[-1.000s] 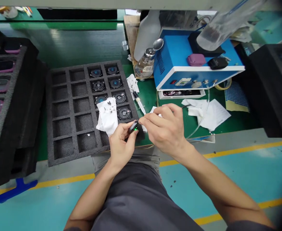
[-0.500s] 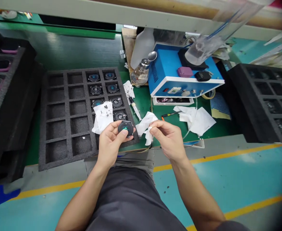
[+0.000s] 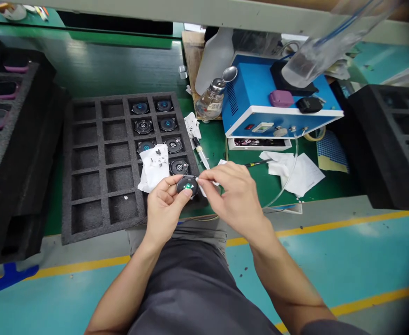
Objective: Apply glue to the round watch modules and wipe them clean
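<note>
My left hand (image 3: 165,204) is closed around a round black smartwatch body (image 3: 186,185), thumb on its face, where a green light glows. My right hand (image 3: 234,197) pinches a small piece of white wipe (image 3: 202,188) and brings it against the watch's right edge. Part of the wipe is hidden behind my right fingers. Beneath the watch lies a dark foam tray (image 3: 103,186), with several more round watch bodies (image 3: 143,125) in its right-hand compartments. A white paper (image 3: 154,170) dotted with small black bits rests on the tray.
A syringe (image 3: 201,154) lies beside the tray. Behind stand a blue machine (image 3: 256,88), a glass alcohol bottle (image 3: 211,100) and a white plastic bottle (image 3: 215,60). White papers (image 3: 291,172) and a thin tube (image 3: 291,174) are at right. Foam trays (image 3: 19,153) are stacked at left.
My right hand has moved left with the piece of wipe, from apart to touching the watch's edge. The left hand still holds the watch. The view has shifted slightly.
</note>
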A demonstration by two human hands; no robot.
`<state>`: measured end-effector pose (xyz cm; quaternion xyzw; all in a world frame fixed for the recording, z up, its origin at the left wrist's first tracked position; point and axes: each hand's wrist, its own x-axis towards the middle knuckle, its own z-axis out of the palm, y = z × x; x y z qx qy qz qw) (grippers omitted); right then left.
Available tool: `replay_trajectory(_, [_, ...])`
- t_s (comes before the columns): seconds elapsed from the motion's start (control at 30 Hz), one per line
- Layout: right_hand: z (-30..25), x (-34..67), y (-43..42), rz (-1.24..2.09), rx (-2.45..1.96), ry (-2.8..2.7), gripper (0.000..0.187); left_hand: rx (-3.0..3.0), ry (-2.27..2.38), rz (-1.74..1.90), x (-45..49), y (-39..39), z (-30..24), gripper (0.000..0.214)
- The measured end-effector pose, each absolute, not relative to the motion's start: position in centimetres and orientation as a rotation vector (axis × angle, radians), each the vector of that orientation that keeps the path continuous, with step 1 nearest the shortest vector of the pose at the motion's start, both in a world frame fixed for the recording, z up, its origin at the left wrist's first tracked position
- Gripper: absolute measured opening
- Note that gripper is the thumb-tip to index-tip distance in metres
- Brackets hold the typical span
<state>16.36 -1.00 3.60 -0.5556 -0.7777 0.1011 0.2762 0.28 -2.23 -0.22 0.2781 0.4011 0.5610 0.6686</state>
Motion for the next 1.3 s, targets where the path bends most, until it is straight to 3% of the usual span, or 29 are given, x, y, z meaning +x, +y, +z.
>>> replay_trajectory(0.1, [3.1, 17.4, -1.5, 0.214, -1.575, -2.249, 0.011, 0.570, 0.909, 1.224, 0.2, -2.2, -0.1, 0.038])
replay_trajectory(0.27, [3.6, 17.9, -2.0, 0.240, -1.514, -2.060, 0.010, 0.553, 0.940, 1.158, 0.2, -2.1, 0.2, 0.047])
replay_trajectory(0.8, [3.4, 16.2, -0.9, 0.167, -1.720, -2.334, 0.017, 0.702, 1.092, 1.196, 1.1, -2.6, 0.2, 0.045])
replay_trajectory(1.3, [3.4, 17.6, -1.6, 0.262, -1.641, -2.032, 0.011, 0.612, 1.022, 1.145, 0.6, -2.3, 0.2, 0.054])
